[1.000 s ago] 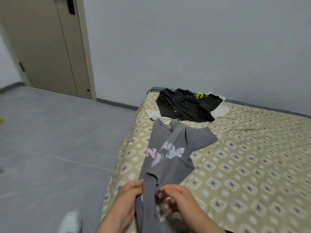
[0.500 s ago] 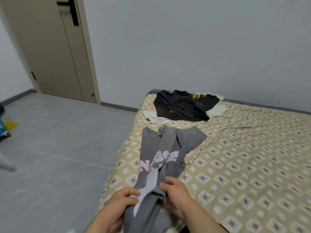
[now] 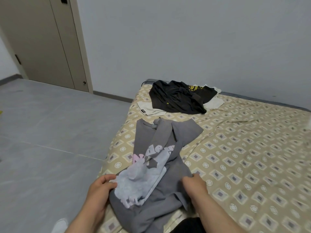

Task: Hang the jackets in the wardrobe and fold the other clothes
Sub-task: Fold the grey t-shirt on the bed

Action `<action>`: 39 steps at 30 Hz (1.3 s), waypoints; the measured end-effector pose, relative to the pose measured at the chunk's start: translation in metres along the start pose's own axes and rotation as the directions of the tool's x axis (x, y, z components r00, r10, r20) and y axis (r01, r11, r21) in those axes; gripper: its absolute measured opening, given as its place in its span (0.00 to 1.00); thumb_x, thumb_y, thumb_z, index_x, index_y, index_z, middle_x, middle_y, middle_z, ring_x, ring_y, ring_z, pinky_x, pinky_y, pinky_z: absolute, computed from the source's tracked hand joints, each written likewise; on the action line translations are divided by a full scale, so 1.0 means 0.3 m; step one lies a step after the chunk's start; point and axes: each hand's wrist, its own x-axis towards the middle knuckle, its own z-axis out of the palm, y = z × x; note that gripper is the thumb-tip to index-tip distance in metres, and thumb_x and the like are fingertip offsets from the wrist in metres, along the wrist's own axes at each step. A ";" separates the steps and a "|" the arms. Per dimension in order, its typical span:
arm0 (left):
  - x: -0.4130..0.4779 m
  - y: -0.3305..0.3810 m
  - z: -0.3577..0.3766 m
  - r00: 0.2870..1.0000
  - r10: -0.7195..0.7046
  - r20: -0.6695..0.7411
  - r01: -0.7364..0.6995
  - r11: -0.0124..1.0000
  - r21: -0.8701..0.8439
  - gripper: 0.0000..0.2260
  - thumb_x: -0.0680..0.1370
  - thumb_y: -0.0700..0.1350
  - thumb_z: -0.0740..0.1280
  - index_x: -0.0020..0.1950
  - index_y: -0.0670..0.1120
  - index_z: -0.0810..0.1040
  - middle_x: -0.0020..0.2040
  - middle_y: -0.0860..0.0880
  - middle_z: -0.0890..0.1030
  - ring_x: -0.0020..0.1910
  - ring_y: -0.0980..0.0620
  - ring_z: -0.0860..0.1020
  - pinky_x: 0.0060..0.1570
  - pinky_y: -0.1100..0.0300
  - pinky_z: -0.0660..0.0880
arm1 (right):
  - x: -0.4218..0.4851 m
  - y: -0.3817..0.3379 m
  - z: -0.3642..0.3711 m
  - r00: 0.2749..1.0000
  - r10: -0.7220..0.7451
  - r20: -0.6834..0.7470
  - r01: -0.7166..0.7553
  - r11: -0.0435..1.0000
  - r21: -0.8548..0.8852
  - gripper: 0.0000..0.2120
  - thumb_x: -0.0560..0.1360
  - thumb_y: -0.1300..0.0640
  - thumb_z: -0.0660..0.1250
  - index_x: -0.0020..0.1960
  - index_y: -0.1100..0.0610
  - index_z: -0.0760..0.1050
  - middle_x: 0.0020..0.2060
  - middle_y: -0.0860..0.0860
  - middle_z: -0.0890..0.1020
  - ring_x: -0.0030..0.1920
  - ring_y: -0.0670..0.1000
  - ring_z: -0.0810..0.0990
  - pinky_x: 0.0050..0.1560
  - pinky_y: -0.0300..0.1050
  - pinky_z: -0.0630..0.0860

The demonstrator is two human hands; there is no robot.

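Folding grey sweatshirt (image 3: 161,137) at near left edge of bed (image 3: 252,157); gripped at near end by left hand (image 3: 99,189) and right hand (image 3: 193,184); dark garment (image 3: 175,98) and cream garment (image 3: 151,111) heaped beyond (unfolded, judged outstanding); no wardrobe in view.

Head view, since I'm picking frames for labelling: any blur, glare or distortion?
Head view: soft even light, no glare; wide-angle lens leans the door frame; bedsheet pattern smears toward the right; grey sweatshirt, left hand, right hand fairly sharp.
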 end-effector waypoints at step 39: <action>0.193 0.094 0.197 0.978 -0.033 0.205 -0.002 0.986 0.166 0.10 0.79 0.43 0.67 0.39 0.44 0.82 0.41 0.43 0.83 0.39 0.46 0.79 0.44 0.53 0.73 | 0.352 -0.365 0.051 0.764 -0.606 0.222 0.644 0.693 -0.323 0.15 0.79 0.52 0.65 0.64 0.54 0.71 0.61 0.52 0.73 0.57 0.54 0.75 0.58 0.45 0.71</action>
